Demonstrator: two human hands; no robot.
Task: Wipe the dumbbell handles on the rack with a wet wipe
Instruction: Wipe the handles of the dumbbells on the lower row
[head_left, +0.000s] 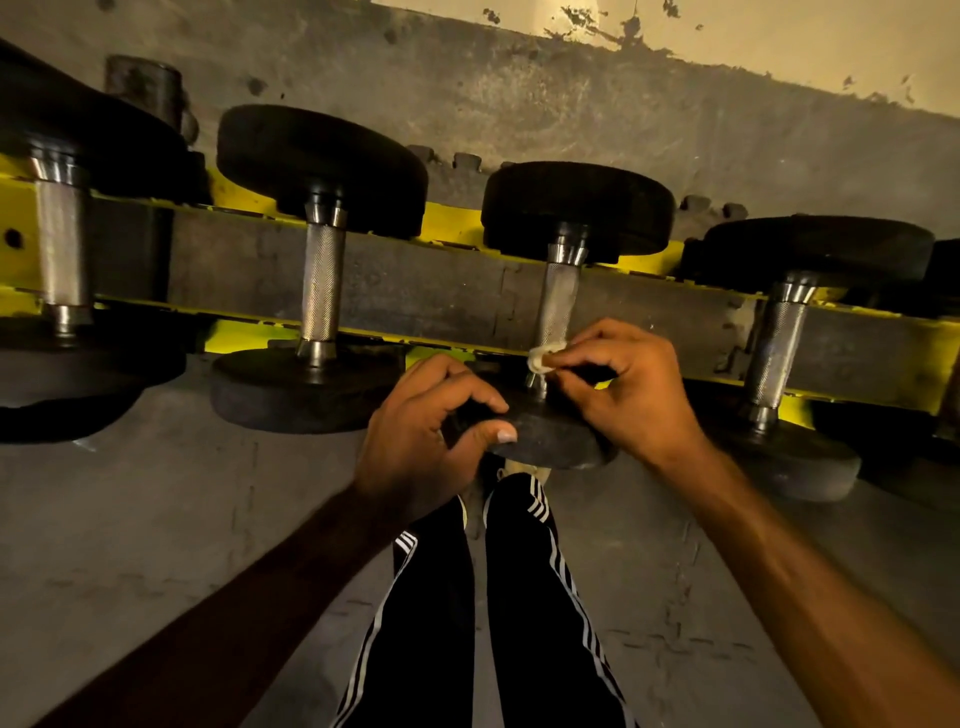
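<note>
Head view, looking down on a weight rack. Right hand (628, 384): thumb and fingertips pinch a small bunched white wipe (543, 358), which lies against the near end of a knurled steel handle (558, 306), just above its collar. Left hand (421, 441): fingers curled over the top of the near disc (550, 441) of the same dumbbell, thumb pressed on the disc's rim, so that it grips the disc. The two hands sit close together, on either side of the handle's near end.

This dumbbell is third from the left of four and lies across the yellow rack (452, 221), with its far disc (576, 208) beyond the rear rail. Neighbouring dumbbells: one just to the left (322, 280), one at the far left edge (62, 249), one to the right (776, 358); all lie parallel, each with a bare steel handle.

Below the hands are the person's legs in black trousers with white side stripes (524, 597), standing on a grey floor (156, 545). A stained wall (519, 93) runs behind the rack.
</note>
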